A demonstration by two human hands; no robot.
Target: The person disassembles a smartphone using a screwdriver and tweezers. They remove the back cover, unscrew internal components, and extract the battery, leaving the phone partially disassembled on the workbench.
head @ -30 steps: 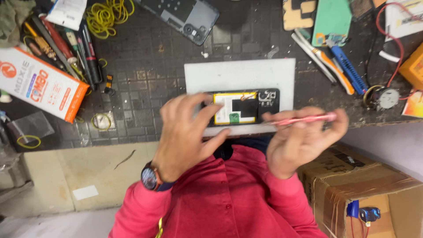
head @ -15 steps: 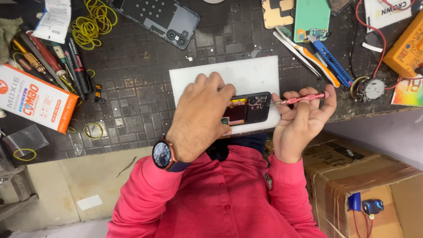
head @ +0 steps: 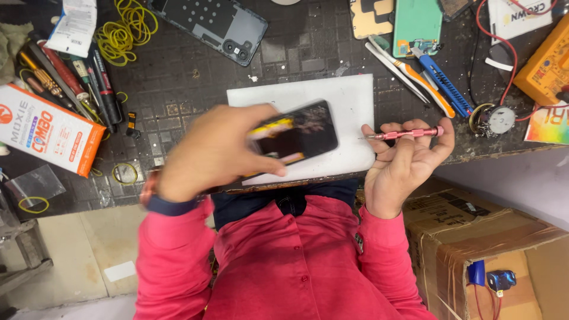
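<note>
Orange-and-white carton (head: 47, 137) lies flat at the counter's (head: 178, 89) left edge. White paper slip (head: 71, 26) at far left corner. Orange box (head: 548, 59) at right edge, colourful card (head: 548, 124) just below it. Brown cardboard box (head: 474, 243) on the floor, under the near right edge.

Left hand (head: 213, 151) curled around a dark phone (head: 296, 133), holding it tilted over the white pad (head: 338, 101) at the near edge; blurred. Right hand (head: 406, 160) half open, palm up, thumb and fingers pinching a pink screwdriver (head: 406, 133) level, just right of the pad.

Grey back cover (head: 216, 26) at the far edge, yellow rubber bands (head: 121, 29) beside it. Pens and drivers (head: 71, 83) along the left. Green phone cover (head: 418, 24), blue cutter (head: 441, 80) far right.
</note>
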